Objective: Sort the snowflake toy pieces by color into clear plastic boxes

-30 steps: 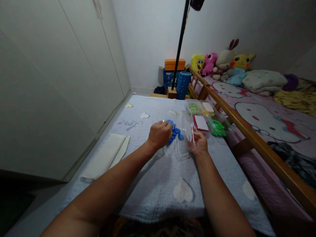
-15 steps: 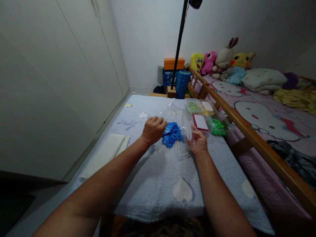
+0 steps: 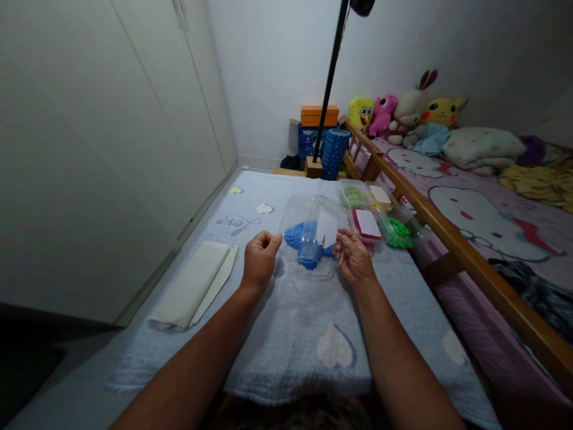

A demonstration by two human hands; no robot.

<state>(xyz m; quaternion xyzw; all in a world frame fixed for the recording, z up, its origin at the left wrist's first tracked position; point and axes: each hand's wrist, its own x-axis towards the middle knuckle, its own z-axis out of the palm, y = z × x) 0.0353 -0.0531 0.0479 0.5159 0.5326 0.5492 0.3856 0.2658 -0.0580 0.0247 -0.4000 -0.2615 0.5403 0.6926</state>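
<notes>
My right hand (image 3: 354, 257) holds a clear plastic box (image 3: 323, 230) with a white label, tilted on its side above a pile of blue plastic pieces (image 3: 299, 240) on the light blue quilt (image 3: 290, 310). My left hand (image 3: 259, 260) is curled into a loose fist just left of the pile, with nothing visible in it. A clear lid or bag lies over part of the blue pile.
Several clear boxes with green pieces (image 3: 396, 233), a red-rimmed box (image 3: 367, 224) and a light green one (image 3: 353, 194) sit to the right. A folded white cloth (image 3: 197, 283) lies left. A wooden bed rail (image 3: 447, 239), a black pole (image 3: 329, 83) and plush toys (image 3: 403, 113) stand behind.
My left hand drew back from the blue pieces toward me. The right hand turned the clear box onto its side over the pile.
</notes>
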